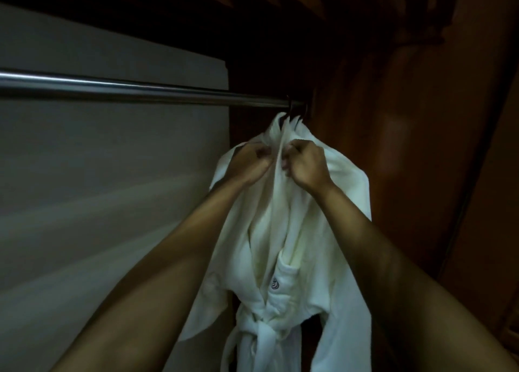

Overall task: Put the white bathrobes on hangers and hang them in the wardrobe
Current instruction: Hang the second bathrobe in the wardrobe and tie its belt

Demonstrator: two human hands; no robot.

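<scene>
A white bathrobe (pixel 283 245) hangs from the metal wardrobe rail (pixel 134 89) at its right end, its belt tied at the waist and a small dark emblem on the chest pocket. Dark hanger hooks (pixel 292 108) show over the rail just above the collar; the hangers themselves are hidden under the cloth. My left hand (pixel 250 158) grips the left lapel near the collar. My right hand (pixel 306 162) grips the right lapel beside it. Both arms reach up from the bottom of the view. A second fold of white cloth sits behind the collar.
A pale back wall (pixel 98 161) runs behind the rail on the left. Dark brown wooden wardrobe side (pixel 407 133) stands close on the right of the robe. The rail left of the robe carries nothing.
</scene>
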